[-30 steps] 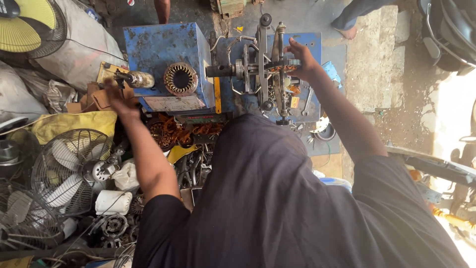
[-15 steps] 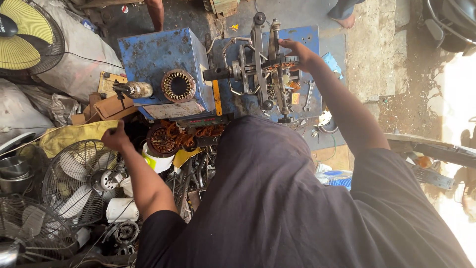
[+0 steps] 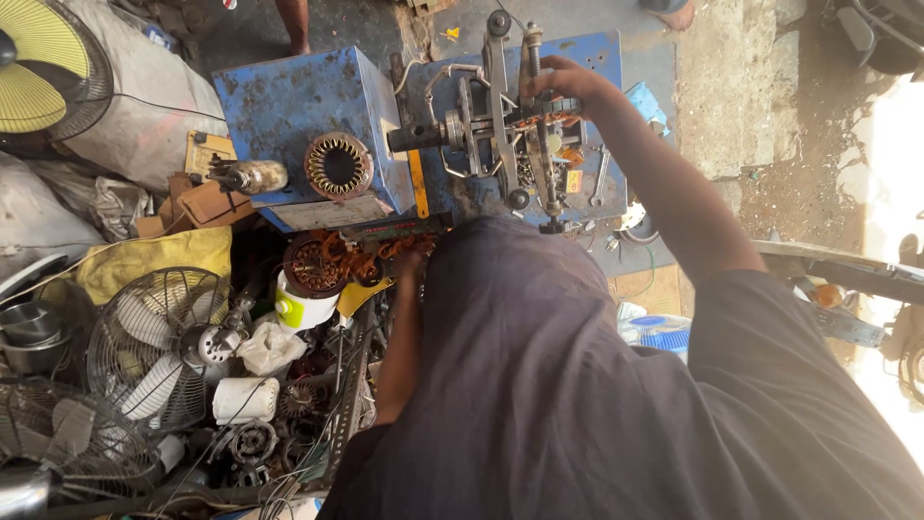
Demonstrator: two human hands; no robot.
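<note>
My right hand reaches far forward and curls over the top of the metal winding frame on the blue machine. Copper wire shows just under its fingers. An empty ring-shaped stator core sits on the machine's box. My left hand is low, at the machine's front edge, beside a pile of copper-wound stators. My dark shirt hides most of that hand, so its fingers cannot be made out.
Left of me lie a caged table fan, a yellow fan, a white cup, small motors and scrap. Another person's leg stands beyond the machine. A spanner rests on the blue deck.
My left hand has drawn back from the small tool left of the blue box down to the copper stators near my body. My right hand has stayed on the winding frame.
</note>
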